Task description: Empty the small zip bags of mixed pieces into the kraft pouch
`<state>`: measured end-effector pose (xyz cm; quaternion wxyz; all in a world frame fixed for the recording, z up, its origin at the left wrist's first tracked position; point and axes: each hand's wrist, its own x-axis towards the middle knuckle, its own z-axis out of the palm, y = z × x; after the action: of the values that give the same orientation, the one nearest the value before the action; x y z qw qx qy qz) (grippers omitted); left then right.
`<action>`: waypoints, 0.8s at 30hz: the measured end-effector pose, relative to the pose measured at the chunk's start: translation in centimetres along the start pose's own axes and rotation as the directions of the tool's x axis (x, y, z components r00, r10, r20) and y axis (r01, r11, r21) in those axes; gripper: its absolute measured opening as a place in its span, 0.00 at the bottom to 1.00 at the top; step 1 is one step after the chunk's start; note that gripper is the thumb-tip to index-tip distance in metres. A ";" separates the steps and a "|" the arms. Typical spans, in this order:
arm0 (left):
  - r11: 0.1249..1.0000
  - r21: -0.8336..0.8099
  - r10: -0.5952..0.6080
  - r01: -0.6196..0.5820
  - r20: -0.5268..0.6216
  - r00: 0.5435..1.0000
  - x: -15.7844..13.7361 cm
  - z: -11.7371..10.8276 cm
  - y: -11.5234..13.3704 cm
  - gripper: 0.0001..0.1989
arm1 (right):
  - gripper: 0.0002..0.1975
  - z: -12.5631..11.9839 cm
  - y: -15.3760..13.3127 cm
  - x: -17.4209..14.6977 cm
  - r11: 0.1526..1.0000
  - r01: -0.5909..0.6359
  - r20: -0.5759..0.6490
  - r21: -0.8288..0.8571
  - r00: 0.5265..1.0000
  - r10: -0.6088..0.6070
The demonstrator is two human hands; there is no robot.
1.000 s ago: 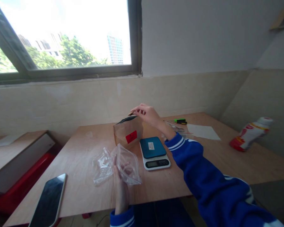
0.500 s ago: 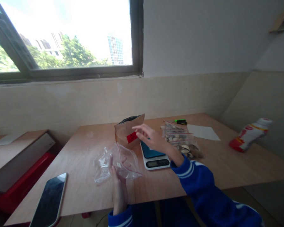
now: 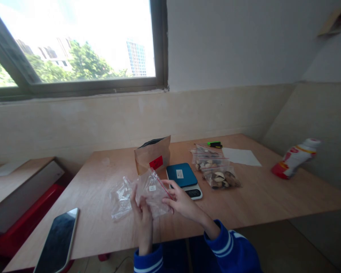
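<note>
A light wooden table (image 3: 272, 201) carries everything here: a brown paper pouch (image 3: 152, 154) with a red label stands upright toward its far edge, and just in front of that sits a small kitchen scale (image 3: 184, 179) with a blue top. To the right of the scale lie clear zip bags of nuts (image 3: 216, 170), with a green marker (image 3: 215, 144) and a white sheet of paper (image 3: 241, 156) beyond them and a red-and-white bottle (image 3: 294, 159) on its side at the far right. Crumpled clear bags (image 3: 121, 197) rest on the wood at the near left, and a dark phone (image 3: 58, 242) lies face up at the near left corner.
</note>
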<state>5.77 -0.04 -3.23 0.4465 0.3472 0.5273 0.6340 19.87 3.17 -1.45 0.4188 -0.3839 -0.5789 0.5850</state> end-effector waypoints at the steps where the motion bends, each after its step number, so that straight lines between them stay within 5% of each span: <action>1: 0.999 0.027 0.029 -0.029 0.000 1.000 0.0 -0.2 0.1 0.35 | 0.28 0.0 0.1 -0.1 1.000 -0.006 -0.005 0.029 1.000 0.006; 8: 0.989 0.116 0.096 -0.087 -0.075 0.993 0.7 -1.8 0.6 0.34 | 0.30 0.4 1.5 -0.5 0.999 0.040 -0.059 0.014 0.998 -0.039; 11: 0.981 0.156 0.145 -0.116 -0.188 0.971 2.2 -4.1 1.0 0.33 | 0.19 -2.7 1.5 -0.6 0.932 0.119 -0.222 -0.341 0.954 -0.203; 14: 0.961 0.263 0.150 -0.085 -0.237 0.960 4.7 -6.8 1.6 0.31 | 0.12 -7.8 1.9 -0.9 0.686 0.069 -0.343 -0.725 0.827 -0.446; 16: 0.872 0.490 0.174 -0.017 -0.275 0.946 6.5 -8.2 2.0 0.34 | 0.14 -10.7 2.6 -1.3 0.527 -0.085 -0.400 -0.846 0.755 -0.520; 19: 0.595 0.792 0.274 0.136 -0.359 0.892 8.3 -8.7 2.5 0.39 | 0.23 -13.0 4.2 -2.1 0.353 -0.412 -0.540 -0.840 0.693 -0.477; 22: 0.445 0.894 0.464 0.060 -0.287 0.838 8.6 -7.9 2.5 0.41 | 0.29 -13.2 5.4 -2.8 0.246 -0.601 -0.643 -0.761 0.644 -0.415; 24: 0.366 0.929 0.474 -0.055 -0.135 0.870 8.4 -7.2 1.9 0.36 | 0.27 -13.3 5.6 -3.1 0.234 -0.646 -0.676 -0.727 0.611 -0.413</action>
<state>-4.20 5.14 -3.14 -0.0356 0.4827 0.7947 0.3664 33.09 5.11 -7.63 0.2377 -0.8125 -0.5228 -0.0999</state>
